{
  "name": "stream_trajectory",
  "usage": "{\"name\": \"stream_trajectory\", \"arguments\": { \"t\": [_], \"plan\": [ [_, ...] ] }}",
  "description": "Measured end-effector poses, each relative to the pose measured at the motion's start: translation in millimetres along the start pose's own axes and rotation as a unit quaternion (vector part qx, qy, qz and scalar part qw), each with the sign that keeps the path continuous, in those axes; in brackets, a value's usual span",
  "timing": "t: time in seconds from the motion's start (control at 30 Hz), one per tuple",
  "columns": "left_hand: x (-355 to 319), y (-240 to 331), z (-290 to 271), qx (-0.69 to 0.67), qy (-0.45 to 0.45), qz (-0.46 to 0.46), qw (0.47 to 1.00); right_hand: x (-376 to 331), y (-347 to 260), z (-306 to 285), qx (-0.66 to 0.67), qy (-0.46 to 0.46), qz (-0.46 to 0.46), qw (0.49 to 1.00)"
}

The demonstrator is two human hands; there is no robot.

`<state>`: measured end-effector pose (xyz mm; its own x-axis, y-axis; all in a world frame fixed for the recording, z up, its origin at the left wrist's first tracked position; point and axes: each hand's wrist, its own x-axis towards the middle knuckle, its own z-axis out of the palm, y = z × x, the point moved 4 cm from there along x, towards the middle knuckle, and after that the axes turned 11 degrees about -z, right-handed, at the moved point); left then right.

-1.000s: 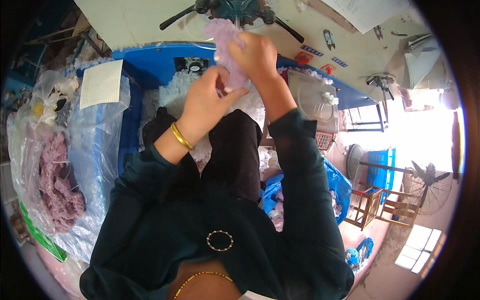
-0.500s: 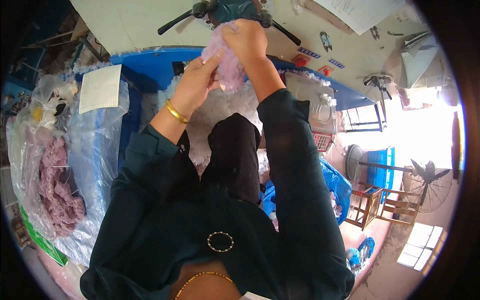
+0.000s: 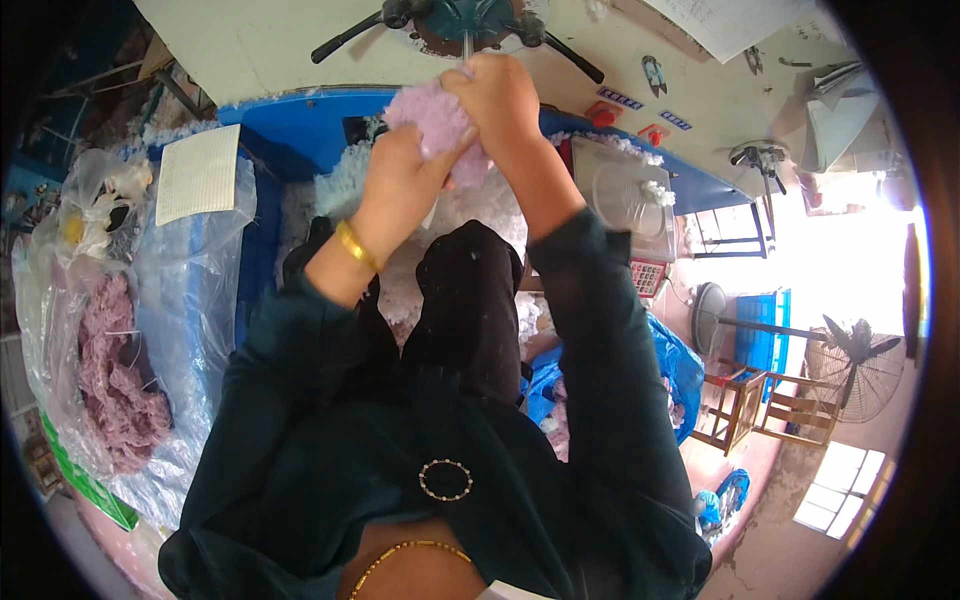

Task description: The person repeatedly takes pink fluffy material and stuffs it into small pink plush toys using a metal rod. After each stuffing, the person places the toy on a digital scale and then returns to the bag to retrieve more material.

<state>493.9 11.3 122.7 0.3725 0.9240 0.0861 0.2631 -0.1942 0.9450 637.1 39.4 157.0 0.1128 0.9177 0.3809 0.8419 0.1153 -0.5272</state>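
Observation:
Between my two hands is a fluffy piece of lilac plush [image 3: 430, 112], held up just short of the bench machine. My left hand [image 3: 400, 178], with a gold bangle at the wrist, grips its lower left side with the thumb laid across it. My right hand [image 3: 503, 100] has its fingers closed on the upper right edge. Right beyond them stands the dark green machine [image 3: 470, 22] with black lever handles, and a thin metal rod [image 3: 467, 46] points from it toward the plush. My fingertips are partly hidden by the pile.
The pale bench top [image 3: 270, 50] carries snips [image 3: 653, 75] and papers [image 3: 725, 25] on the right. Loose fluff [image 3: 470, 205] heaps below its blue edge. A clear plastic bag [image 3: 190, 290] with mauve plush [image 3: 118, 380] lies left. A blue bag [image 3: 675, 375] and a fan [image 3: 850, 365] stand right.
Both hands have drawn back from the machine toward me with the plush, baring the rod. The plush has turned and bunched to the left, and my left hand has shifted its hold.

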Motion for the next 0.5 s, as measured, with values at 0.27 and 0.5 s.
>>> {"name": "stream_trajectory", "arguments": {
  "t": [0.27,0.5],
  "plan": [
    [17,-4,11,-0.170,0.046,0.018,0.984,8,6,5,0.011,0.051,0.009,0.999],
    [-10,-16,9,-0.294,-0.132,-0.042,0.946,-11,8,7,0.112,0.067,-0.021,0.991]
  ]
}}
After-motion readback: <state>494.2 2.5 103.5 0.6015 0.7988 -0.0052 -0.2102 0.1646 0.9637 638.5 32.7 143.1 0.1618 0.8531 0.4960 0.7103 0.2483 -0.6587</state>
